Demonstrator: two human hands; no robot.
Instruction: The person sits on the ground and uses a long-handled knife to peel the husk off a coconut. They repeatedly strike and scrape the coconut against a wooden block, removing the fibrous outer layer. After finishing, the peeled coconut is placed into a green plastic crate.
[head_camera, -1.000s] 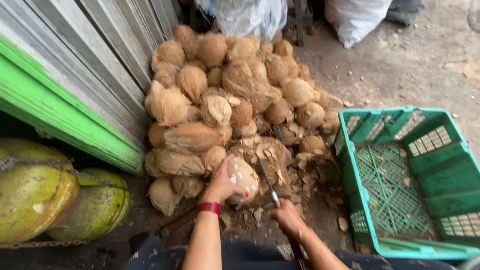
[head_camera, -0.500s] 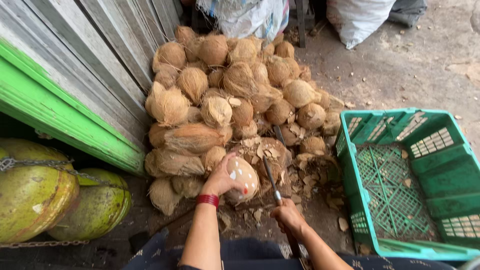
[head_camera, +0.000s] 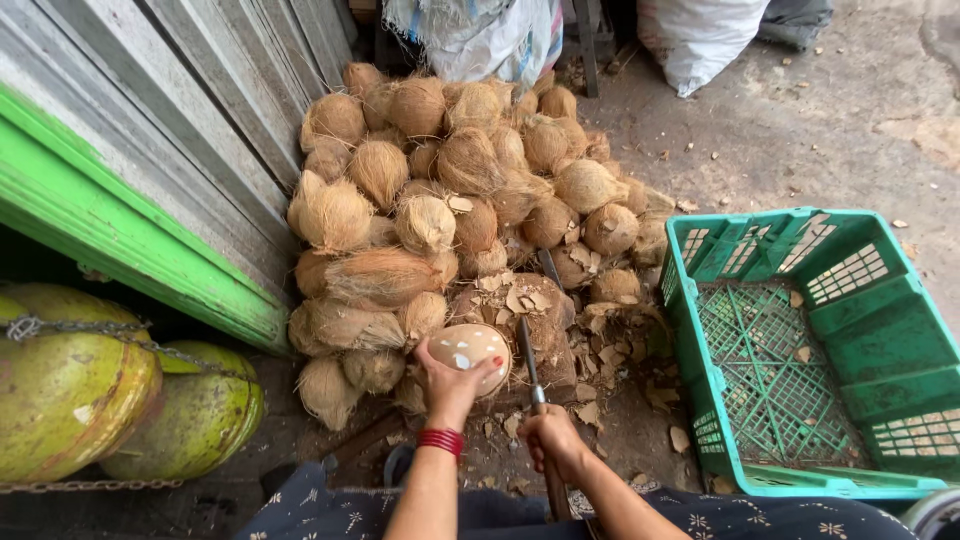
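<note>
— Holding anything in the left hand (head_camera: 448, 385)?

— Yes, its fingers curl around a peeled coconut (head_camera: 468, 355), mostly bare and pale with brown patches, resting on the wooden chopping block (head_camera: 545, 330) just ahead of the hand.

— And the right hand (head_camera: 552, 442)?

— It's closed around the handle of a long knife (head_camera: 529, 362), blade lying beside the coconut.

— How far along, would you judge?

— Early. Beyond both hands a big heap of husked coconuts (head_camera: 450, 190) waits untouched, and the green crate (head_camera: 800, 350) right of the right hand holds only husk scraps.
</note>
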